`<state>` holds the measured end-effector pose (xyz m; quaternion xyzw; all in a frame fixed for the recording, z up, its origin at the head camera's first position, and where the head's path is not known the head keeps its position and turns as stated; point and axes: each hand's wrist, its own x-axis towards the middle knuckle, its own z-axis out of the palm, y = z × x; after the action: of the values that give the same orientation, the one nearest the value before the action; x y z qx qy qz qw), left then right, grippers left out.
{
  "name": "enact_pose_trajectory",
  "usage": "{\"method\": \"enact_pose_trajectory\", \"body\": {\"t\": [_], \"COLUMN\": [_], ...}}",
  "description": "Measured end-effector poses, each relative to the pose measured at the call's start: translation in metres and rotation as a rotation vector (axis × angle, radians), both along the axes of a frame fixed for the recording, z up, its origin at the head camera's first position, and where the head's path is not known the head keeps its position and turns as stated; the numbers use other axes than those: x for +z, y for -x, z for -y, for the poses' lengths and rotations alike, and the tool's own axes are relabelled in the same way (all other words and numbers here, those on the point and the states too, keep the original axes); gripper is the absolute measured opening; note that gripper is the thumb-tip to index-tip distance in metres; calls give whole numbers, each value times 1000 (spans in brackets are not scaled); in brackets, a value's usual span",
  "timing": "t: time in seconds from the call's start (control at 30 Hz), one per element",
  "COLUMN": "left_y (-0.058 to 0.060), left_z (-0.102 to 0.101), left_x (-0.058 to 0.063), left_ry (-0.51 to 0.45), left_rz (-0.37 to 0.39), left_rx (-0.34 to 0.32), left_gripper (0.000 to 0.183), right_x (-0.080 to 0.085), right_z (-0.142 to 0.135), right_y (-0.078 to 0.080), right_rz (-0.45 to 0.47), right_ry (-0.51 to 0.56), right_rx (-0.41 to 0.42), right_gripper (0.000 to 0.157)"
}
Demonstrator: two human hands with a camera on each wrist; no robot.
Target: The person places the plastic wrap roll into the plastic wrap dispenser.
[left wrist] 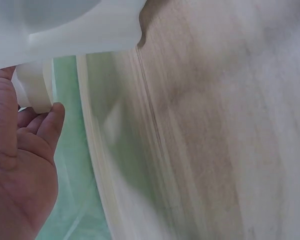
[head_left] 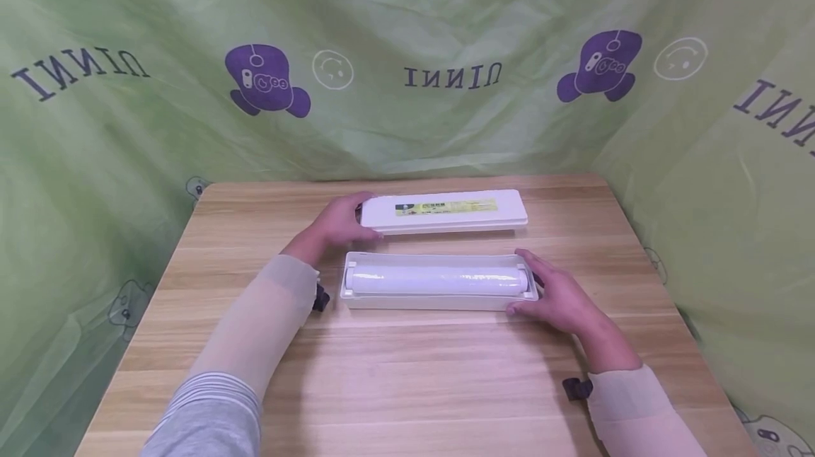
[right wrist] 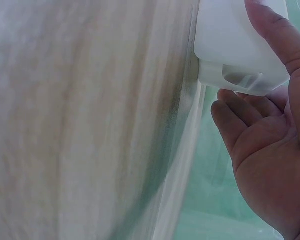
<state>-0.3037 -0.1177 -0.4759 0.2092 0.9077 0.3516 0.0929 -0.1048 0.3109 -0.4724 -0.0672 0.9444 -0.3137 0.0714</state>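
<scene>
So this looks like the lid-off stage to me, one hand per piece: the left hand (head_left: 342, 221) has the left end of a long white plastic-looking lid (head_left: 443, 222) with a yellow-and-dark printed label (head_left: 446, 207), thumb on the near side and fingers round the back. The lid is just behind a long white plastic-looking box (head_left: 433, 303), label side up, and the two don't touch. I can't really tell if it's fully clear of the pale wood-grain table (head_left: 414, 379). The right hand (head_left: 560, 298) grips the box by its right end, thumb at the front corner, and the box sits uncovered with a shiny white roll (head_left: 439, 279) lying lengthwise inside. My guess is the next move calls for the right hand to steady the box while the left keeps the lid level, since it's only held by one end and could easily tip
</scene>
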Motion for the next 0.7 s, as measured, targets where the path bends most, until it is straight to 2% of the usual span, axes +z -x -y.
{"method": "enact_pose_trajectory", "body": {"t": [0.3,0.7], "left_y": [0,-7], "left_z": [4,8], "left_x": [4,10], "left_ry": [-26,-30], "left_rz": [-4,4], "left_rx": [2,24], "left_gripper": [90,90], "right_x": [1,2], "right_z": [-1,0], "right_y": [0,-1], "right_rz": [5,10], "right_ry": [3,6], "right_rx": [-5,3], "right_gripper": [117,119]}}
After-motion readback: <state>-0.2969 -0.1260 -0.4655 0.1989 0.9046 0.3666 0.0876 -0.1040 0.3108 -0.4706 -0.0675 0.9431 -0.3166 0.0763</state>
